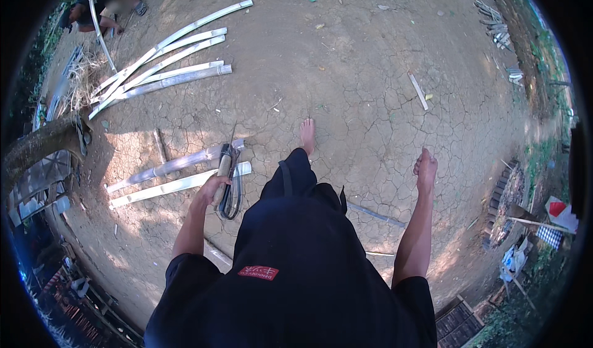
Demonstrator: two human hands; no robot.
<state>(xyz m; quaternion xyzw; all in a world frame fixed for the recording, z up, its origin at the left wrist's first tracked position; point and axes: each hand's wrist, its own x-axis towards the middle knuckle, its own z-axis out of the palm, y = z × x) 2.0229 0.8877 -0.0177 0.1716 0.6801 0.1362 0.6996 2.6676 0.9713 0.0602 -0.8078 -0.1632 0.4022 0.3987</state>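
My left hand [215,186] is closed around a wooden-handled machete [223,170] with a looped black strap [231,203] hanging beside it. Its thin far end points away from me, and I cannot tell whether the blade is in a sheath. Just beyond that hand, a split bamboo strip [167,189] and a bamboo pole [170,167] lie on the ground. Out to the right, my right hand [425,169] is held in a loose fist over bare soil, with nothing showing in it.
Several long split bamboo pieces [179,54] lie crossed at the far left. Near them a person [111,5] crouches. A short pale strip [418,92] rests on the cracked ground at right. A tree trunk [43,139] leans in from the left; stacked sticks [503,193] edge the right.
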